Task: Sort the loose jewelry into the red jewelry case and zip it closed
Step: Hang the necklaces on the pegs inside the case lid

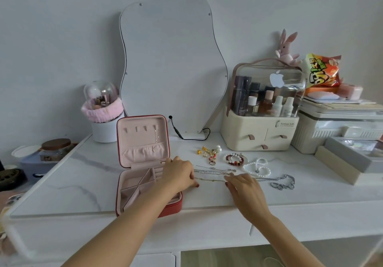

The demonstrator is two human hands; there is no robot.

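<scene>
My left hand and right hand pinch the ends of a thin gold chain stretched on the table; just left, the red jewelry case stands open, one necklace hanging in its lid, its tray compartments bare.

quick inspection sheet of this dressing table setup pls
surface: white marble-look tabletop.
job's things: red jewelry case open; thin chain necklaces, pearl strand, beaded bracelets, silver chain, small charms loose to its right.
clutter: cosmetics organizer, brush holder, snack bag.
grippers: left hand and right hand at the thin necklaces.
cables: black cord by mirror.
surroundings: plain wall.
</scene>
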